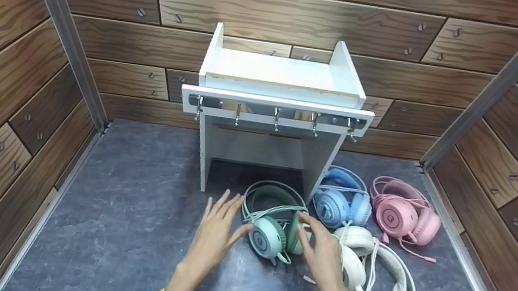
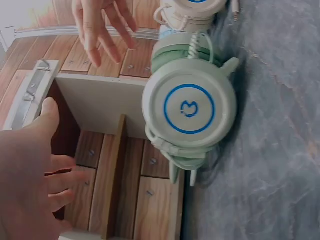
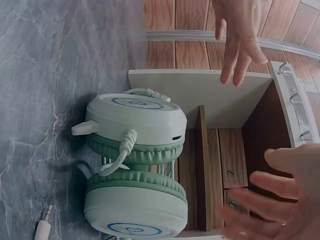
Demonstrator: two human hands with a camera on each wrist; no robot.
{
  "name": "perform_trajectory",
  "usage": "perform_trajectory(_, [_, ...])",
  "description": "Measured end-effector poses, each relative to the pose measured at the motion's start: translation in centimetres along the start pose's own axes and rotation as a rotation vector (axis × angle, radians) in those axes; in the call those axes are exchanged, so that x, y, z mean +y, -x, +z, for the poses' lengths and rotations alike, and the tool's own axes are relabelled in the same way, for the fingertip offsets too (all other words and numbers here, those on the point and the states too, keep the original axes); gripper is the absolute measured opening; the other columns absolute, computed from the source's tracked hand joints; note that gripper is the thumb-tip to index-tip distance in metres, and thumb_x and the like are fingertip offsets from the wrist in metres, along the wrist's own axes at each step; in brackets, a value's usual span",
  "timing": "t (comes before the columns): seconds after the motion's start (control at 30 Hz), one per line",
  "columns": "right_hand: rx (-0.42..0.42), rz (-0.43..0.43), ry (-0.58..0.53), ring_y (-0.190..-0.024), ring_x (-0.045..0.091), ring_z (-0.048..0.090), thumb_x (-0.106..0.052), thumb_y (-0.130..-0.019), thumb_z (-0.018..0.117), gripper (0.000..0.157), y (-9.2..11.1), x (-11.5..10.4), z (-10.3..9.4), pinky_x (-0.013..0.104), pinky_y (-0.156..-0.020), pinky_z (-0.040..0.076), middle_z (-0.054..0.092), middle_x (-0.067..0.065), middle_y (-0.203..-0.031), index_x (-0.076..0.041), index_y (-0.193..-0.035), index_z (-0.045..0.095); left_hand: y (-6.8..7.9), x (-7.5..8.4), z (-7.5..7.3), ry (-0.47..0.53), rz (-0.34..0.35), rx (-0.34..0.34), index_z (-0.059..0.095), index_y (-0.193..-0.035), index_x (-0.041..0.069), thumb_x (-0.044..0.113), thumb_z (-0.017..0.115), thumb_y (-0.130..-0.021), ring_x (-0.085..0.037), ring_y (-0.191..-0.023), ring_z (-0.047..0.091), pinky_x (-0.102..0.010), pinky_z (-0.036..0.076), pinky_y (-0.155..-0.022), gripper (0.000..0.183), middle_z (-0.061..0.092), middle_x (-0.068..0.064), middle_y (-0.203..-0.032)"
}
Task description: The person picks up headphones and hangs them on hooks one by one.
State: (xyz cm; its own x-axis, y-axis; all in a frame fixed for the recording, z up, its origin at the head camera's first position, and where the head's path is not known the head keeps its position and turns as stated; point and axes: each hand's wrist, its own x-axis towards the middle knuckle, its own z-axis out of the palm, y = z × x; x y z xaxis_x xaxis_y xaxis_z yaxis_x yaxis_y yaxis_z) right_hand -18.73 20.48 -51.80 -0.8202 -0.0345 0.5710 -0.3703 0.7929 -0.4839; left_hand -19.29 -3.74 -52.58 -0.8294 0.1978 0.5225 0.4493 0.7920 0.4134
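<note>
A green headset (image 1: 267,237) with its cable wound round the headband lies on the floor in front of a white shelf unit (image 1: 283,72). Just left of it is my left hand (image 1: 214,226), fingers spread and thumb toward the near ear cup. On the other side my right hand (image 1: 325,252) hovers with fingers parted, overlapping the right ear cup in the head view. Both wrist views show a gap between the hands and the green headset (image 2: 189,107), and neither hand grips anything. In the right wrist view the two ear cups (image 3: 135,212) stand side by side.
A rail with several metal hooks (image 1: 276,119) runs across the shelf unit's front. Right of the green headset lie a blue headset (image 1: 332,208), a pink headset (image 1: 397,217) and a white headset (image 1: 352,270) with a looped cable. Wood-patterned panels (image 1: 299,17) enclose the grey floor (image 1: 130,228).
</note>
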Motion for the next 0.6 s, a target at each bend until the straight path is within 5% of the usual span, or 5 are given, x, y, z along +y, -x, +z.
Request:
perform_trajectory(0.1, [0.017,0.016,-0.070,-0.073,0.005,0.065,-0.020,-0.085,0.066,0.023,-0.3,0.2,0.2,0.027,-0.063,0.053,0.068,-0.011,-0.096,-0.025,-0.107,0.068,-0.6,0.3,-0.7,0.038,0.004,0.027,0.059,-0.120,0.014,0.042,0.053,-0.090,-0.022,-0.119,0.051,-0.043,0.030,-0.106,0.041,0.062,-0.001,-0.118])
perform_trajectory(0.23, [0.021,0.051,-0.113,-0.067,0.004,0.063,-0.017,-0.084,0.066,0.019,-0.6,0.5,0.7,0.025,-0.060,0.053,0.068,-0.009,-0.091,-0.023,-0.103,0.069,-1.5,0.4,-1.6,0.069,0.008,0.105,0.066,-0.103,0.019,0.034,0.055,-0.091,-0.015,-0.091,0.064,-0.034,0.050,-0.081,0.022,0.067,0.006,-0.096])
perform_trajectory(0.33, [0.031,0.081,-0.100,-0.068,0.006,0.063,-0.014,-0.084,0.067,0.019,-0.7,0.9,1.2,0.028,-0.060,0.054,0.068,-0.004,-0.091,-0.018,-0.102,0.069,-2.3,0.4,-2.4,0.114,0.015,0.166,0.067,-0.096,0.019,0.030,0.054,-0.092,-0.009,-0.078,0.064,-0.030,0.052,-0.067,0.017,0.066,0.009,-0.085])
perform_trajectory(0.6, [-0.012,0.144,0.053,-0.096,0.032,0.059,-0.014,-0.085,0.064,0.033,-0.6,2.2,2.7,0.047,-0.075,0.047,0.059,0.014,-0.111,-0.008,-0.117,0.061,-4.5,0.1,-5.0,0.129,0.016,0.261,0.067,-0.091,0.018,0.026,0.052,-0.094,-0.003,-0.065,0.058,-0.021,0.050,-0.059,0.018,0.063,0.010,-0.078])
